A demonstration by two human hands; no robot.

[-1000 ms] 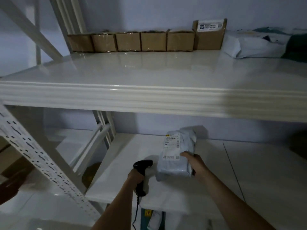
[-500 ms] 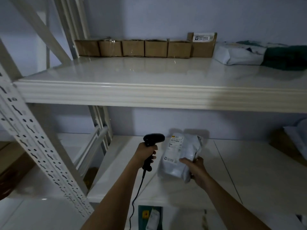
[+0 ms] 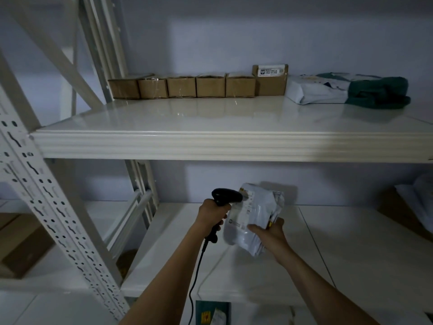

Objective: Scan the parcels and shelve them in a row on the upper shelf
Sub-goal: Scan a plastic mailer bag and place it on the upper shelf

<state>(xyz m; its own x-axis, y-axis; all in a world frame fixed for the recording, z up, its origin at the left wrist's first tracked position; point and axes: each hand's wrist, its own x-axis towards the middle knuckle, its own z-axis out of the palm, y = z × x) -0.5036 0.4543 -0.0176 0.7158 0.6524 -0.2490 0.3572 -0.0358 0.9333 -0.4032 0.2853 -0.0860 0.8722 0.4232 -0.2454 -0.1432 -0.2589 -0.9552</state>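
Observation:
My right hand [image 3: 269,235] grips a white plastic mailer parcel [image 3: 255,212] by its lower right edge, label facing left, above the lower shelf [image 3: 339,254]. My left hand [image 3: 212,215] holds a black corded barcode scanner [image 3: 226,195], its head almost touching the parcel's label. On the upper shelf [image 3: 210,118], several brown cardboard boxes [image 3: 182,86] stand in a row along the back wall, ending in a taller labelled box [image 3: 270,79]. Right of that lie a white mailer [image 3: 314,90] and a dark green parcel [image 3: 377,92].
A perforated white upright [image 3: 46,219] and diagonal braces frame the rack on the left. More parcels [image 3: 417,207] lie at the right end of the lower shelf. A cardboard box [image 3: 21,242] sits low on the left. Items [image 3: 212,313] lie below the lower shelf.
The scanner has risen and moved right, close to the parcel's label. The parcel has tilted and lifted slightly. My view has tipped upward, showing more of the upper shelf.

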